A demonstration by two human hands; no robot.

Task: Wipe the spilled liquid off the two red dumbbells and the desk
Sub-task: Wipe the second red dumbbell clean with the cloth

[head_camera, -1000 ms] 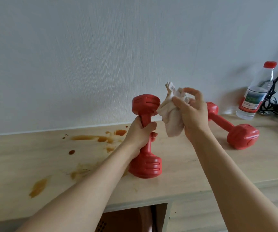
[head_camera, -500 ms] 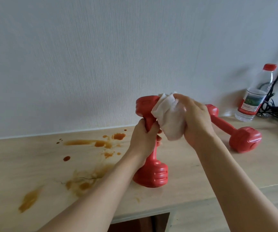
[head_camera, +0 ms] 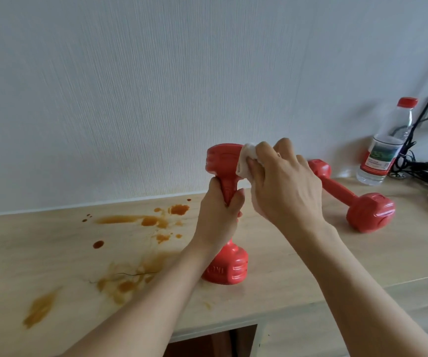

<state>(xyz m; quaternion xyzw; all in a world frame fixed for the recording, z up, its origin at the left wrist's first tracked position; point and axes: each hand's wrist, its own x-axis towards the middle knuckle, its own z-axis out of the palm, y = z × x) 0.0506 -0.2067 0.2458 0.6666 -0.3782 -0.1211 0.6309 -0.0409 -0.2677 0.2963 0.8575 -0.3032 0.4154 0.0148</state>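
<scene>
Since a second ago the right hand (head_camera: 285,186) has carried its white cloth (head_camera: 245,161) from mid-air onto the upper head of the upright dumbbell (head_camera: 227,212), where it now presses; its grip is closed on the bunched cloth, knuckles up, wrist bent down over the weight; the left hand (head_camera: 216,217) wraps the handle, grip shut tight, likely to steady it on end so the top can be rubbed; the second dumbbell (head_camera: 354,199) lies on its side to the right, well apart; brown spilled liquid (head_camera: 130,276) covers the table (head_camera: 362,258) at left, unwiped.
</scene>
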